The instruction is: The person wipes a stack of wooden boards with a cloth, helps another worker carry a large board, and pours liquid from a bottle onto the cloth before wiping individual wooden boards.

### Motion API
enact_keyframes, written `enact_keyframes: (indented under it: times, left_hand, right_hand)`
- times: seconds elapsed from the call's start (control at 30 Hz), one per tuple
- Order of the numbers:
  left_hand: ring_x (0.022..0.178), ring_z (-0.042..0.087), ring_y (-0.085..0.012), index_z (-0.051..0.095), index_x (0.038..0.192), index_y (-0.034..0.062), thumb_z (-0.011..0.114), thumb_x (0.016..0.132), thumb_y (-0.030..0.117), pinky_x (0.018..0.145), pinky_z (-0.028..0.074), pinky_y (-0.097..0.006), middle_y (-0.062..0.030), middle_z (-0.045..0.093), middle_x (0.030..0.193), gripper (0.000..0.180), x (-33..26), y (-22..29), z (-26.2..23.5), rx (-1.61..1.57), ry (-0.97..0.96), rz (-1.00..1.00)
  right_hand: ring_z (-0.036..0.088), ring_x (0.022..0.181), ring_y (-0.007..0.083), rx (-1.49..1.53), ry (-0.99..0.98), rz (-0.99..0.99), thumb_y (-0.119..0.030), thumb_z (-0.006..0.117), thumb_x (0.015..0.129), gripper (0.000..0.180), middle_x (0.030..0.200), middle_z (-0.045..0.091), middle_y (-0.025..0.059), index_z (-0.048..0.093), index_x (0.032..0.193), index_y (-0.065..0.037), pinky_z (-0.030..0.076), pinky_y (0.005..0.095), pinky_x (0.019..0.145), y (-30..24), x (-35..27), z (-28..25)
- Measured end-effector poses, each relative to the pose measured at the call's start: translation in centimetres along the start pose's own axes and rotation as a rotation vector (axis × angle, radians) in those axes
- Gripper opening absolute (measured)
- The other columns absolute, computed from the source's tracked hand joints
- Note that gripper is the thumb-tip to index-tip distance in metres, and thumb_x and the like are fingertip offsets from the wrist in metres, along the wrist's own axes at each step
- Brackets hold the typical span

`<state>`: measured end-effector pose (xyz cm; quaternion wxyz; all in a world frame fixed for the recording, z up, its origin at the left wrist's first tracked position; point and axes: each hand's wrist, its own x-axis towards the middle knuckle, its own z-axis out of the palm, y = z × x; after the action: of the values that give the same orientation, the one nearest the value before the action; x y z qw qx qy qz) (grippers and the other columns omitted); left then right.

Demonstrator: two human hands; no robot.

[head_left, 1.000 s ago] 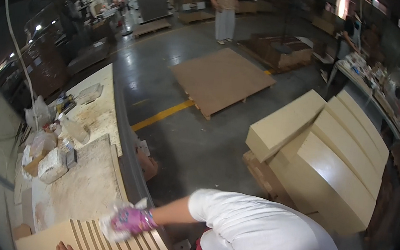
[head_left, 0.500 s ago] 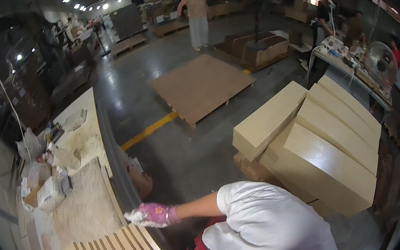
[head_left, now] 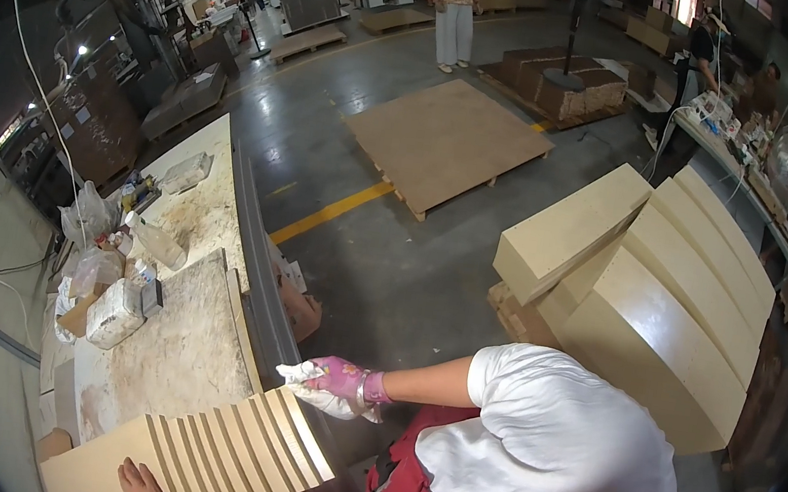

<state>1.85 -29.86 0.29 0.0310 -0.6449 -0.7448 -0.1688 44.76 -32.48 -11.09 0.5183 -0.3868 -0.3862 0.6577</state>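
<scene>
head view: the right hand, in a pink glove, is closed around a white cloth and rests at the far right corner of the fanned stack of thin wooden slats, touching its top edge. the left hand, bare, lies flat and open on the near left end of that stack, fingers spread on the wood. the stack sits at the near end of the speckled workbench. beyond the stack, on the bench's left side, lie a few plastic bags and a small wrapped block. to the right of the stack, across the grey floor, stand large beige panels. far beyond them a flat board on a pallet lies on the floor.
</scene>
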Motion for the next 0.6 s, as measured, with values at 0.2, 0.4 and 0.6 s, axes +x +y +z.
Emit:
enact_keyframes:
  times: [0.2, 0.4, 0.6]
  left_hand:
    - [0.121, 0.039, -0.0356, 0.046, 0.127, 0.0017, 0.040, 0.092, 0.043, 0.102, 0.030, -0.040, -0.0213, 0.043, 0.131, 0.054, 0.3, -1.1, 0.4, 0.016, -0.010, 0.019]
    - [0.123, 0.037, -0.0357, 0.045, 0.128, 0.0030, 0.040, 0.092, 0.044, 0.103, 0.029, -0.040, -0.0212, 0.040, 0.133, 0.055, 0.7, -1.7, 1.0, 0.057, -0.023, 0.028]
    - [0.126, 0.033, -0.0367, 0.043, 0.130, 0.0018, 0.039, 0.092, 0.041, 0.105, 0.025, -0.041, -0.0214, 0.037, 0.136, 0.055, 2.0, -1.1, -1.3, 0.082, -0.211, -0.010]
  right_hand:
    - [0.057, 0.100, 0.0126, -0.124, 0.010, -0.012, 0.000, 0.055, 0.081, 0.002, 0.106, 0.063, 0.0093, 0.053, 0.082, -0.001, 0.043, 0.0264, 0.083, -1.5, -0.5, 1.9]
    - [0.058, 0.093, 0.0108, -0.259, 0.053, -0.080, -0.008, 0.061, 0.083, 0.029, 0.100, 0.065, 0.0030, 0.057, 0.111, -0.003, 0.045, 0.0252, 0.083, -1.5, -1.6, 0.9]
    - [0.055, 0.106, 0.0145, -0.194, 0.056, -0.025, 0.000, 0.053, 0.083, 0.028, 0.115, 0.060, 0.0075, 0.059, 0.110, -0.002, 0.041, 0.0258, 0.090, -2.6, -2.9, 0.3]
